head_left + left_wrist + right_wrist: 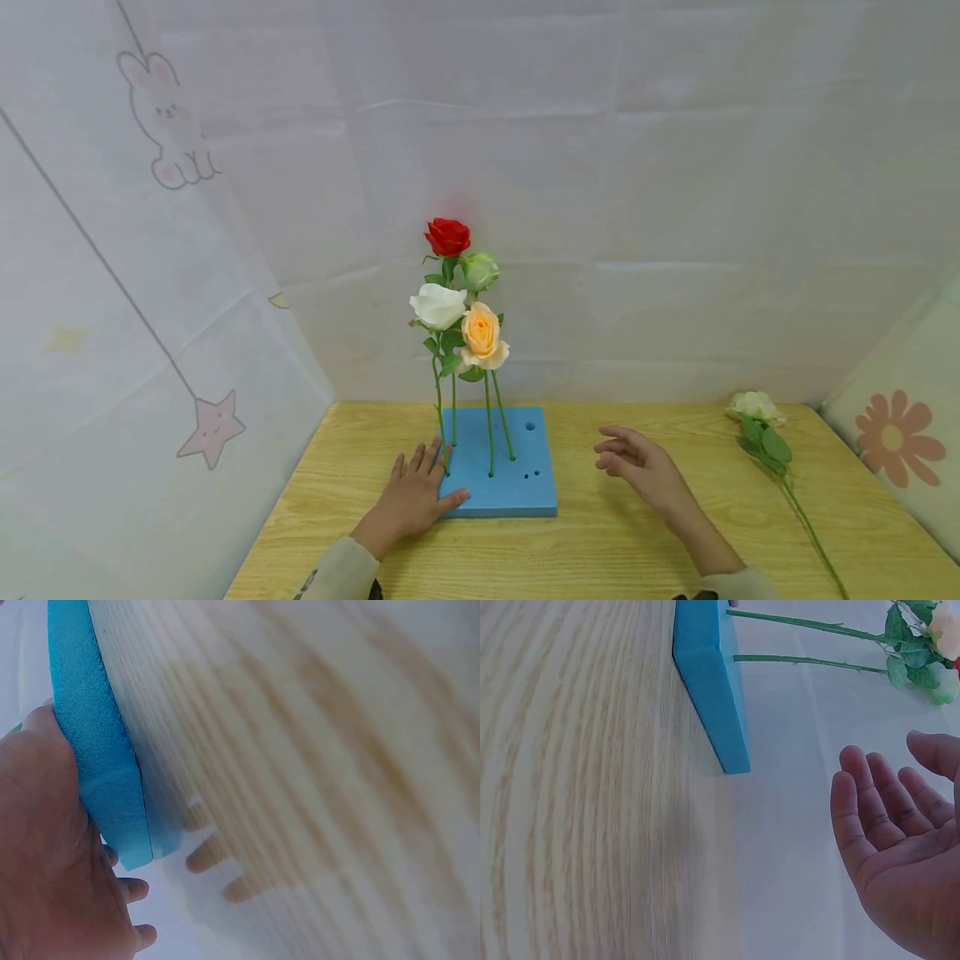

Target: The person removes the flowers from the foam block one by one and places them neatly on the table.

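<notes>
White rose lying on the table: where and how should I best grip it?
Probably the bare stem, just below the leaves, pinched from above and the left, where the right hand hovers: the stem lies long, slim and nearly straight, while the bloom and leaves look easier to crush.

Beige sleeves [345, 570], left one dark-marked

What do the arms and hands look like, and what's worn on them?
A person's: the left hand and right hand wear no gloves. The left sleeve and right sleeve are pale beige; the left bears a dark marking. Dark bits beside both are too cropped to identify.
</notes>
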Tool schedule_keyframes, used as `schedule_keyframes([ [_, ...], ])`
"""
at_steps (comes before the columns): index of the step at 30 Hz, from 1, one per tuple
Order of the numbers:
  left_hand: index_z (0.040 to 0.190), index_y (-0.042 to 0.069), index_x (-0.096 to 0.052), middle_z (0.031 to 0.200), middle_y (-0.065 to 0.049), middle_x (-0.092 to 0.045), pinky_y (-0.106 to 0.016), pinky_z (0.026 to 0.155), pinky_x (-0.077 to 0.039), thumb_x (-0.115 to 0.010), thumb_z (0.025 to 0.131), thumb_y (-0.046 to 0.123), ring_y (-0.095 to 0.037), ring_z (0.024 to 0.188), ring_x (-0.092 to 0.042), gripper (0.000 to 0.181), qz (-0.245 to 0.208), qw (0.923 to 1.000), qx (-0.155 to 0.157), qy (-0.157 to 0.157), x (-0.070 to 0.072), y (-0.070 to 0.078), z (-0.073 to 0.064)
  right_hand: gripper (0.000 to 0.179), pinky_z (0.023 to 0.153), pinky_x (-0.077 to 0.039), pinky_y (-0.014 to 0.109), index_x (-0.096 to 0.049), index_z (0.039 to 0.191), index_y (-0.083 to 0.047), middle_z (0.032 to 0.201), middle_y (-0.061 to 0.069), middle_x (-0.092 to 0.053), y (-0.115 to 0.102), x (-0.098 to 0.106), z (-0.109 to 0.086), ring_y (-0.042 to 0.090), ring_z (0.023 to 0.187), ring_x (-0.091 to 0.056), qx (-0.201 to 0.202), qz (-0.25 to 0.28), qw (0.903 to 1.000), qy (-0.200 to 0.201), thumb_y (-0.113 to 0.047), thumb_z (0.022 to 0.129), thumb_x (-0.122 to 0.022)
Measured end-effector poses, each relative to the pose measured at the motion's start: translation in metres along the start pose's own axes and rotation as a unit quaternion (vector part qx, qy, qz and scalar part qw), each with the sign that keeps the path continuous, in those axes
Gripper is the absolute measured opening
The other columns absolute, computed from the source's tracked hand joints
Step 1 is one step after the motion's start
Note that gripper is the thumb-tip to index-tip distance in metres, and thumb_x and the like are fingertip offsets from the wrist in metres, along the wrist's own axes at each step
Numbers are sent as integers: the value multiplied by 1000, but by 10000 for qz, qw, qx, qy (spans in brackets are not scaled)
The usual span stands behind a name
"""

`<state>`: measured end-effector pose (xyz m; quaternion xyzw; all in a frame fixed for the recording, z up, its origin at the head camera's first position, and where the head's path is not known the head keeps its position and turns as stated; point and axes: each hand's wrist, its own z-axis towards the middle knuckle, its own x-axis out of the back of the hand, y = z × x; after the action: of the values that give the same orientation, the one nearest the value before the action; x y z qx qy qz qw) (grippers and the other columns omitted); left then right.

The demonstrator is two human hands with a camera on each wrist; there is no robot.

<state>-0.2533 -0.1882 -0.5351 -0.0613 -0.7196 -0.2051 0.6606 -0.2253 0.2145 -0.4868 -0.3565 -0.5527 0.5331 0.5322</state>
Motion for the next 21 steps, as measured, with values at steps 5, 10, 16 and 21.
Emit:
schedule_keyframes([
  [5,163,12,-25,170,-12,-7,-70,117,-12,-31,96,78,-43,153,-16,94,-13,10000,10,-18,1,1,-1,52,89,-57,29,-50,147,-5,126,17,-66,-2,-5,2,20,103,-70,-25,40,10000,7,-19,100,-67],
  [10,162,12,-25,170,-11,-6,-70,117,-11,-31,96,78,-43,154,-15,94,-21,10000,32,-33,-1,0,0,53,91,-57,34,-50,146,-5,126,19,-65,-2,-9,5,20,104,-70,-30,167,9998,-46,-19,99,-68],
  [16,161,10,-29,170,-12,-7,-70,117,-11,-33,96,77,-44,153,-15,93,1,10000,-5,3,-3,-2,1,54,91,-57,34,-51,146,-4,127,20,-65,-3,-16,10,24,106,-70,-17,193,9998,-67,-21,99,-69],
  [21,162,11,-27,170,-13,-9,-71,117,-12,-33,96,78,-44,153,-16,94,-16,10000,-1,28,-2,-2,1,50,88,-57,28,-53,144,-6,125,18,-67,-4,-22,15,23,104,-71,9,103,9999,30,-21,99,-69],
])
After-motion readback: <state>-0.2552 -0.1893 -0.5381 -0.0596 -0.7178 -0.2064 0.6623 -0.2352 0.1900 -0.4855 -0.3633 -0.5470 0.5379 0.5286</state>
